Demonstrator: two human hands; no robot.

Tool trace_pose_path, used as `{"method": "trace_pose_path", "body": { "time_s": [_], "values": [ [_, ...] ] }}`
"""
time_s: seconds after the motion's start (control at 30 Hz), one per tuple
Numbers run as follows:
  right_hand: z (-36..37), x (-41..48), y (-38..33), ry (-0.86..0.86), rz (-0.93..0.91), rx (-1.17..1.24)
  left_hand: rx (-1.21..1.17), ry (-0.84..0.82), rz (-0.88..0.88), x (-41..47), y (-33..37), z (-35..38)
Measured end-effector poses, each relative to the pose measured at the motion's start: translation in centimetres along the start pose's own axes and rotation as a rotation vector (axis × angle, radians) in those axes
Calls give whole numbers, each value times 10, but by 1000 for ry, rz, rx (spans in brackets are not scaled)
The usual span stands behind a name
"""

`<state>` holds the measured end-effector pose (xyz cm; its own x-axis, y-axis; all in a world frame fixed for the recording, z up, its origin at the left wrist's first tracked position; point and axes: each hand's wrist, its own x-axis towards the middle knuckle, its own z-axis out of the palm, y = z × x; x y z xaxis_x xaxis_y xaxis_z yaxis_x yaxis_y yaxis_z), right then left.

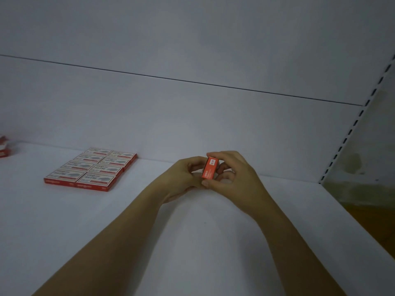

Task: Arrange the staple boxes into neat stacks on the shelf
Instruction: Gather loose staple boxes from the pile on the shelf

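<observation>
A small red staple box (pixel 210 168) is held upright above the white shelf (pixel 192 242), its narrow side toward me. My right hand (pixel 233 174) grips it with fingers over the top and thumb beneath. My left hand (pixel 183 178) holds its left side with curled fingers. Several red-and-white staple boxes (pixel 92 168) lie flat on the shelf at the left in two tidy rows, well apart from both hands.
More red boxes (pixel 4 147) show partly at the far left edge. The white back panel (pixel 192 116) rises behind the shelf. A slotted upright rail (pixel 352 127) and a brownish side wall (pixel 367 167) bound the shelf on the right.
</observation>
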<state>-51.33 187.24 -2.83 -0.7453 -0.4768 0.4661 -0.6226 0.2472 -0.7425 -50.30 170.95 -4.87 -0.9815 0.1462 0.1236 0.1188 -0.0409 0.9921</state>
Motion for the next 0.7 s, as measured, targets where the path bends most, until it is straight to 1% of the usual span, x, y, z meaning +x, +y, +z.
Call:
{"method": "trace_pose_path", "body": {
  "time_s": [0.13,0.2,0.3,0.47,0.6,0.7],
  "values": [
    [-3,-1,-1,31,-21,8,18,39,15,1,0,-1],
    [-12,0,2,53,48,50,31,110,26,1,4,-1],
    [-25,1,12,64,174,-23,99,200,94,0,12,0],
    [-23,0,20,25,319,-38,291,212,154,-6,25,14],
    [-15,0,25,-29,336,-75,411,191,212,-7,27,24],
    [-12,1,27,-9,356,-91,478,195,271,-4,24,23]
  ]
}}
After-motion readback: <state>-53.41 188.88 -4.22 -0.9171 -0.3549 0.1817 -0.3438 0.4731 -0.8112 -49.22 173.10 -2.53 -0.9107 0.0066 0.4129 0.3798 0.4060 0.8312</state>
